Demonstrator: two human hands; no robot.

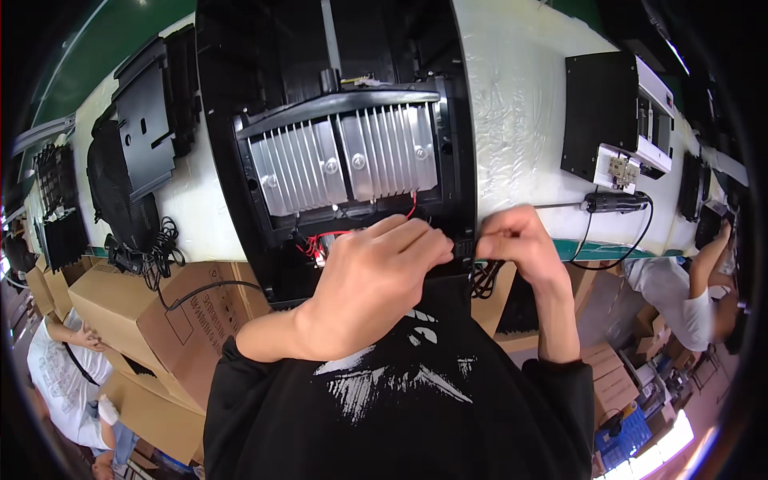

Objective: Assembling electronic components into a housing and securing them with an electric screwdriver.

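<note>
In front of me stands a black metal case, open on top, with two silver finned heat sinks side by side inside it. Thin red wires run along the near end of the heat sinks. Over this near end is my left hand, its fingers closed and their tips at the inner side of the case's right wall. Just outside that wall, my right hand is closed in a pinch. Between the two hands a small black part sits at the wall. What either hand grips is hidden.
An electric screwdriver with a looped black cable lies to the right, near a black-and-silver metal box. Black panels and a coiled cable lie left. Cardboard boxes stand below the bench. People are on both sides.
</note>
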